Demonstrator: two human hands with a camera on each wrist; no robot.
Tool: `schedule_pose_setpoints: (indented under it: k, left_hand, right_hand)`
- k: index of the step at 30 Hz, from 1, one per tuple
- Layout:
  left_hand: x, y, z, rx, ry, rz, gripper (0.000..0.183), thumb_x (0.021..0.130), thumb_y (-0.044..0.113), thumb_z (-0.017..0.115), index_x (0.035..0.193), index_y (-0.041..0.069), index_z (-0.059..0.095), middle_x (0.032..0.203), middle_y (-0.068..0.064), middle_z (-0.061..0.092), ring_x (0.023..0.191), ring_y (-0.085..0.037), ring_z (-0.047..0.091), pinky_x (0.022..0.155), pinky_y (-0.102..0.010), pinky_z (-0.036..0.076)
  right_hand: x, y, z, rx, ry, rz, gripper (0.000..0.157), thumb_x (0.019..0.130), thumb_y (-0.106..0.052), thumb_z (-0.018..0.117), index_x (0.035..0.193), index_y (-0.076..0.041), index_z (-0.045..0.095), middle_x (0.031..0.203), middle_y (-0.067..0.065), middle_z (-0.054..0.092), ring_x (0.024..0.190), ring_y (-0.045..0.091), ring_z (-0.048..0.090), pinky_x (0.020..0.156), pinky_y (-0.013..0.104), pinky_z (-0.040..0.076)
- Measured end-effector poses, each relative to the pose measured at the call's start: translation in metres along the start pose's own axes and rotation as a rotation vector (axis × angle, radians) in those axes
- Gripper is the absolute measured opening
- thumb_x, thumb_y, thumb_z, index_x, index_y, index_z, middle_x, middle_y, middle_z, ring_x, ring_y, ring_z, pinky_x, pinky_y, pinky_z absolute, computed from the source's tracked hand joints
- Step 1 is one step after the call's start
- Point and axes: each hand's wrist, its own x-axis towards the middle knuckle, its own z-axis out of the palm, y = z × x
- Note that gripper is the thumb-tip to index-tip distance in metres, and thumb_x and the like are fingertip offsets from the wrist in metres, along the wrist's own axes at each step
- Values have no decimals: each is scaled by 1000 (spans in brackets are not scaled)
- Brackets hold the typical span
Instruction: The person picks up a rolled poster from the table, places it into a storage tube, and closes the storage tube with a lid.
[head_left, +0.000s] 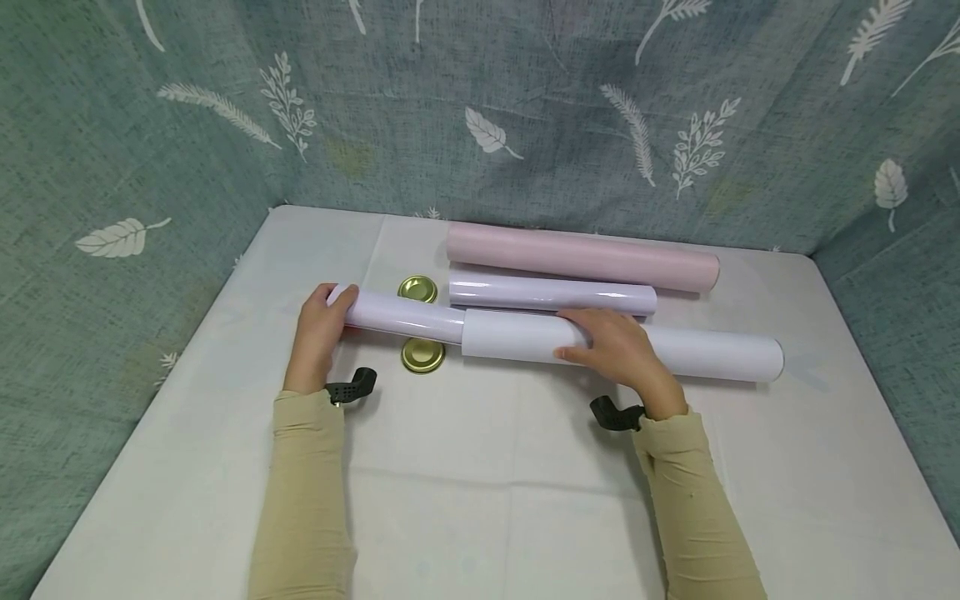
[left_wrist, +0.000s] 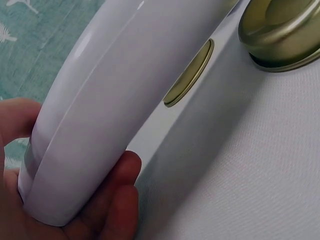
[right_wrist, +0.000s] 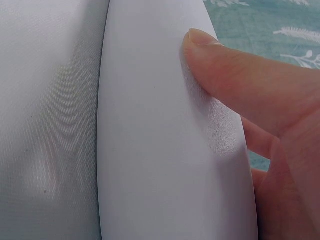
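My left hand (head_left: 317, 337) grips the outer end of a glossy pale lilac paper roll (head_left: 401, 317), thumb on one side and fingers around the other. The roll's right end runs into the open left end of a white tube (head_left: 510, 336), so that end is hidden. Over the middle of the white tube, my right hand (head_left: 618, 348) holds it with thumb and fingers on opposite sides. In the right wrist view, the thumb presses on the tube's wall (right_wrist: 150, 125). The left wrist view shows the roll (left_wrist: 100, 100) tilted, its near end in the fingers.
Behind the white tube lies a second glossy lilac roll (head_left: 547, 293), with a pink tube (head_left: 577, 255) beyond it. Two gold lids (head_left: 422, 356) rest on the white-covered table (head_left: 450, 517), one on either side of the held roll. Leaf-patterned curtains (head_left: 480, 100) surround the table's back and sides.
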Motion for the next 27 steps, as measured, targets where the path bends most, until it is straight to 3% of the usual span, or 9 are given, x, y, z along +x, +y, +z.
schedule_pose_setpoints:
  k: [4,8,12,16,19,22,27]
  left_hand:
    - [-27,33,-9,0,-56,5,70,83,62,40,127,8,42,124,-11,46,106,-23,43,81,-34,41]
    - [-44,53,-14,17,-106,1,71,85,58,41,129,3,38,128,-18,42,110,-28,40,91,-44,35]
    - [-41,49,-13,39,-107,-6,74,82,63,42,128,5,39,125,-15,44,108,-26,42,86,-40,40]
    - [-19,21,-5,85,-97,17,79,78,71,37,128,10,39,121,-11,46,102,-24,46,69,-30,45]
    - [-6,4,0,133,-97,28,83,75,75,34,132,14,36,125,-9,44,108,-24,44,80,-38,44]
    - [-15,13,-2,138,-123,26,86,76,74,35,135,12,32,132,-13,39,118,-29,37,94,-52,30]
    - [-41,42,-9,108,-156,5,88,77,72,39,136,7,30,136,-17,34,125,-33,30,99,-54,22]
  right_hand:
    - [-1,0,0,2,1,0,67,77,-59,56,133,-26,42,132,2,45,123,26,36,99,48,21]
    - [-1,-1,-1,6,1,1,67,77,-59,56,133,-27,42,132,1,45,123,26,36,99,48,21]
    - [-2,-1,-1,7,-3,3,67,77,-59,56,133,-26,41,132,2,45,123,26,35,99,48,21]
    - [-2,-1,-1,4,-5,4,67,77,-60,55,134,-26,41,133,2,45,124,26,35,99,48,21]
    - [-2,-2,-1,3,-7,4,67,77,-59,55,134,-26,41,133,2,44,124,26,35,99,48,21]
    - [-2,-1,-1,3,-7,5,67,77,-59,56,133,-27,41,133,1,44,124,26,35,99,47,20]
    - [-1,-1,0,-2,-4,3,67,77,-60,56,133,-27,41,133,1,44,124,26,35,99,48,21]
